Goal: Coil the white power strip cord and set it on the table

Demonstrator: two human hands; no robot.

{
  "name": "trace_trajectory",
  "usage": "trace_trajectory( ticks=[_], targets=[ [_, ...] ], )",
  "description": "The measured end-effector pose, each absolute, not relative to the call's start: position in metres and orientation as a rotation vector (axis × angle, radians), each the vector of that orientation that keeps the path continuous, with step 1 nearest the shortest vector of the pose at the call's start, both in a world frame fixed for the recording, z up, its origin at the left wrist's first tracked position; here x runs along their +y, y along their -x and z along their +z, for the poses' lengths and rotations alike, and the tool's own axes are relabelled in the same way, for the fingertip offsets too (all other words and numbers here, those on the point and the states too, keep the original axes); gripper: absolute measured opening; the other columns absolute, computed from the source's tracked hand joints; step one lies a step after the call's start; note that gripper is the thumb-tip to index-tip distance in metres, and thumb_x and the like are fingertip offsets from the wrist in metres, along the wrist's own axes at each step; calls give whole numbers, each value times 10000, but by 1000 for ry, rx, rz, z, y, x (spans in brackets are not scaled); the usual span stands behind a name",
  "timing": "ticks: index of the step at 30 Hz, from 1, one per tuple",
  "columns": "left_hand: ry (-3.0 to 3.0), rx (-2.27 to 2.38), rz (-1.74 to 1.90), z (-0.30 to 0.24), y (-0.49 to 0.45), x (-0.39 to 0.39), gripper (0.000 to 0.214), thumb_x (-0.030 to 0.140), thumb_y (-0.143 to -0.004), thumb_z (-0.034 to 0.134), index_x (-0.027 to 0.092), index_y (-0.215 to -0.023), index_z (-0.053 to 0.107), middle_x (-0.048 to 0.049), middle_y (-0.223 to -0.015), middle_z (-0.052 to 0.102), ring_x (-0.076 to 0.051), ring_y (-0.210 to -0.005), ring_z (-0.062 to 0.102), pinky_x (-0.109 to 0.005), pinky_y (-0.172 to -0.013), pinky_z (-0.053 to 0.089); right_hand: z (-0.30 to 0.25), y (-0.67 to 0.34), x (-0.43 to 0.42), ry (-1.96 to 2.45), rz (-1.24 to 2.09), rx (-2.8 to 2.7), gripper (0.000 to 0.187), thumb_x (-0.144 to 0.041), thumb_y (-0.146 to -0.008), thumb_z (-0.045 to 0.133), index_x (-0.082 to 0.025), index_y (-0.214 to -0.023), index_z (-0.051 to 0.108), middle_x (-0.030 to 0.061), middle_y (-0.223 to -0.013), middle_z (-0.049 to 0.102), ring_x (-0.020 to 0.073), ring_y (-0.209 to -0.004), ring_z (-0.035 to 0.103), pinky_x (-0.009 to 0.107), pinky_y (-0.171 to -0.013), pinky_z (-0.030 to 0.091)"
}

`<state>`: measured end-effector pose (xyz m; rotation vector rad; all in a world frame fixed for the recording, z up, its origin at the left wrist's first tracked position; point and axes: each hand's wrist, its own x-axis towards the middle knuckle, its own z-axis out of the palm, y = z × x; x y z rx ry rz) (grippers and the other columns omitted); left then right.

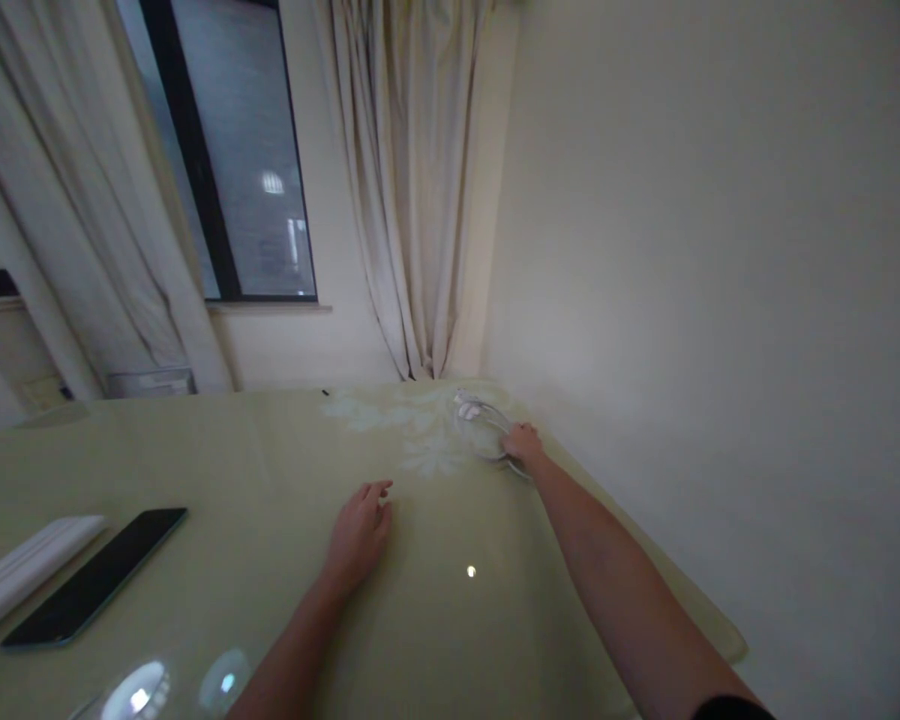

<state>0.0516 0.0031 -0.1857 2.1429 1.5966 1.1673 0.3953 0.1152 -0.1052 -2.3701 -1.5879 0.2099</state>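
At the far right corner of the table, my right hand (523,446) is closed around a white cable (495,413). The cable curves in loops on the tabletop, and a small white plug-like end (468,408) shows at its far side. My fingers hide part of the cable. Nearer to me and further left, my left hand (361,532) is held at the tabletop with nothing in it. Its fingers point forward and to the right, slightly bent and apart.
A glossy pale green table (450,640) with a white leaf pattern stretches before me. On the left lie a flat black tablet-like slab (97,575) and a long white object (34,565). A wall (682,300) borders the right; a curtain (412,180) hangs behind.
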Motion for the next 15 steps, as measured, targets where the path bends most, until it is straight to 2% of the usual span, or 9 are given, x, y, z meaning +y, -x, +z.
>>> trace_trajectory(
  ticks=[3, 4, 7, 10, 11, 13, 15],
  targets=[
    [-2169, 1611, 1119, -187, -52, 3, 378, 191, -947, 482, 171, -1274, 671, -135, -1144, 731, -249, -999, 706, -433, -954, 548, -101, -385, 111, 2310, 133, -1561, 656, -427, -990, 680, -64, -1515, 529, 315, -1545, 495, 415, -1442, 492, 519, -1123, 438],
    [-2177, 1615, 1103, -188, -52, 3, 377, 189, -950, 480, 168, -1275, 671, -138, -1145, 731, -251, -1006, 707, -433, -956, 546, -97, -378, 109, 2268, 100, -1570, 693, -425, -1001, 652, -45, -1555, 483, 340, -1578, 449, 429, -1482, 445, 517, -1147, 402],
    [-2202, 1621, 1065, -187, -52, 5, 367, 196, -960, 480, 161, -1269, 673, -140, -1138, 733, -257, -1012, 709, -432, -952, 542, -90, -347, 94, 2079, 4, -1672, 674, -383, -1035, 580, -101, -1621, 407, 270, -1659, 396, 372, -1531, 394, 482, -1212, 329],
    [-2234, 1625, 1052, -185, -52, 4, 365, 199, -967, 480, 161, -1274, 672, -143, -1147, 732, -268, -1045, 698, -437, -960, 533, -106, -297, 61, 1817, -42, -1864, 575, -404, -1075, 507, -208, -1611, 440, 124, -1667, 455, 234, -1538, 396, 366, -1250, 285],
    [-2249, 1623, 1049, -185, -52, 3, 365, 193, -965, 483, 165, -1276, 672, -143, -1151, 732, -271, -1061, 691, -441, -972, 527, -117, -280, 47, 1695, -44, -1950, 551, -414, -1081, 493, -233, -1601, 457, 99, -1650, 486, 217, -1526, 415, 358, -1247, 293],
    [-2281, 1619, 1040, -184, -51, 1, 356, 157, -937, 499, 173, -1240, 686, -141, -1147, 734, -276, -1083, 676, -446, -992, 513, -140, -249, 19, 1350, -4, -2099, 530, -401, -1068, 520, -200, -1558, 510, 135, -1585, 557, 255, -1474, 482, 412, -1228, 333],
    [-2306, 1621, 1025, -183, -49, -2, 332, 111, -890, 510, 173, -1150, 708, -144, -1106, 733, -283, -1070, 667, -448, -982, 512, -158, -229, -2, 1127, 15, -2270, 496, -371, -1063, 527, -216, -1534, 532, 124, -1564, 582, 257, -1465, 494, 423, -1214, 353]
  ],
)
